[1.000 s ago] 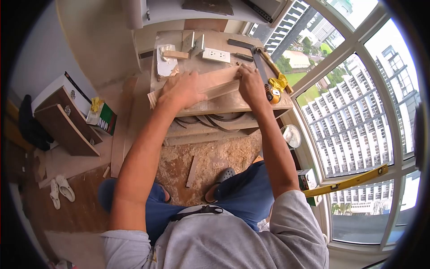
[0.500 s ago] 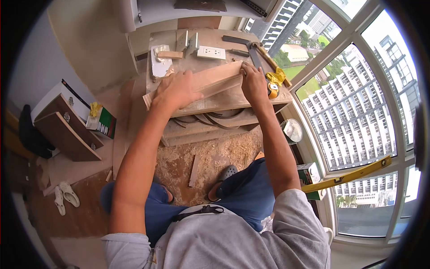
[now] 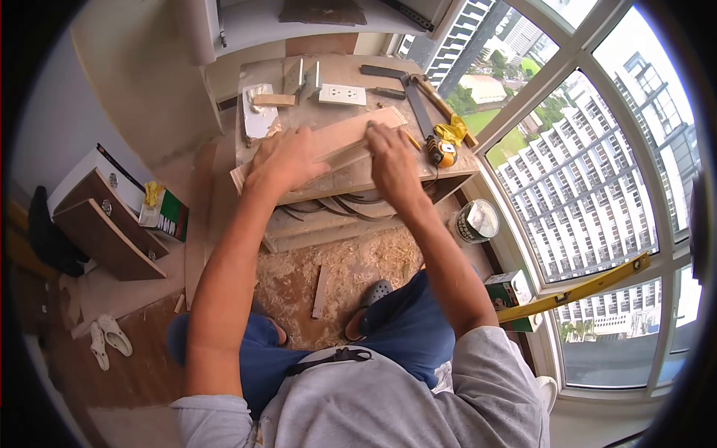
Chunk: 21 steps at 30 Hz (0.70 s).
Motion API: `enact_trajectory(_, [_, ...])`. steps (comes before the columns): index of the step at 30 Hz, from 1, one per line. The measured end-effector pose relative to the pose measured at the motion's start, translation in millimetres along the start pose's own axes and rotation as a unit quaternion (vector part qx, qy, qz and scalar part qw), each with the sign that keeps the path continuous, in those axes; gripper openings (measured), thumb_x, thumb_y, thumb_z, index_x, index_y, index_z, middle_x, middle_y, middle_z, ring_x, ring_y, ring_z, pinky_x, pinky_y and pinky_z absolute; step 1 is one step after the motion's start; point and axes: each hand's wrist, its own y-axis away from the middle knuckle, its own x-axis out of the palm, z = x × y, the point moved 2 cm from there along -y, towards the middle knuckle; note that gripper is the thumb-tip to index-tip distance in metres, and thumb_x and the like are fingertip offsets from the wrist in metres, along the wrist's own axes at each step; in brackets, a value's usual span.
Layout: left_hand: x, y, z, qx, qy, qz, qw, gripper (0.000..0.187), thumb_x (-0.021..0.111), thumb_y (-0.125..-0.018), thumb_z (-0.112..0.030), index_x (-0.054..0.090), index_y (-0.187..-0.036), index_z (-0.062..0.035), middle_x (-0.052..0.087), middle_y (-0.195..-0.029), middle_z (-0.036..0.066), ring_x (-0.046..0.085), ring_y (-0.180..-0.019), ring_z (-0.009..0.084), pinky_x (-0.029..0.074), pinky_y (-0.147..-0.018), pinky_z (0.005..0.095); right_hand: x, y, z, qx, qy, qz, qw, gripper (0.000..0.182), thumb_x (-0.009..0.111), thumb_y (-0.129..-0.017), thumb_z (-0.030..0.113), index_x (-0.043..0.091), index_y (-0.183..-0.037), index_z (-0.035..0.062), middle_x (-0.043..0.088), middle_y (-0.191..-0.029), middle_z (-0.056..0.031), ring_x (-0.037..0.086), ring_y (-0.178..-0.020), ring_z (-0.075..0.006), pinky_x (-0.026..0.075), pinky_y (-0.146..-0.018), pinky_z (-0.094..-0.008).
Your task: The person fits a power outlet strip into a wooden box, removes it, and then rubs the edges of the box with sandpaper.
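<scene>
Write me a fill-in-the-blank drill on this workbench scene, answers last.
1. Both hands press on a long strip of ____ on the workbench.
2. The left hand lies flat, its palm facing ____.
3. Beyond the right hand lies a white wall ____ with two outlets.
4. The floor beneath the bench is covered in ____.

Answers: wood; down; socket; sawdust

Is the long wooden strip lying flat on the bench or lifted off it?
Flat. The wooden strip lies along the workbench, with the left hand pressing on it and the right hand over it.
</scene>
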Motion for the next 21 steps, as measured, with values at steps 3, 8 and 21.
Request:
enact_trajectory(3, [-9,2,-5,-0.014,-0.004,0.035,0.999,0.069,0.079,-0.081,-0.051,0.059,-0.125,-0.0026,0.068,-0.125,0.025,0.062,-0.123,0.0408,0.048,-0.105,0.0491,-2,-19,-53,0.097,-0.003,0.008,0.995,0.029,0.052,-0.102,0.007,0.062,-0.127,-0.0013,0.063,-0.139,-0.0216,0.059,-0.132,-0.0384,0.038,-0.118,-0.0562])
enact_trajectory(8, [-4,-2,-1,-0.013,-0.002,0.008,1.000,0.068,0.079,-0.081,-0.051,0.059,-0.124,-0.0025,0.068,-0.123,0.025,0.062,-0.122,0.0413,0.048,-0.104,0.0490,5,0,14,0.000,0.020,-0.021,1.000,0.027,0.048,-0.100,0.003,0.063,-0.122,-0.0027,0.063,-0.137,-0.0234,0.060,-0.129,-0.0381,0.037,-0.118,-0.0574])
enact_trajectory(21, [2,-1,1,0.007,-0.005,-0.018,1.000,0.067,0.079,-0.081,-0.051,0.060,-0.122,-0.0018,0.069,-0.123,0.025,0.063,-0.121,0.0412,0.048,-0.103,0.0488,-12,-28,-29,0.101,0.004,0.041,0.994,0.022,0.051,-0.097,0.003,0.067,-0.110,-0.0004,0.067,-0.132,-0.0227,0.062,-0.126,-0.0367,0.039,-0.117,-0.0565])
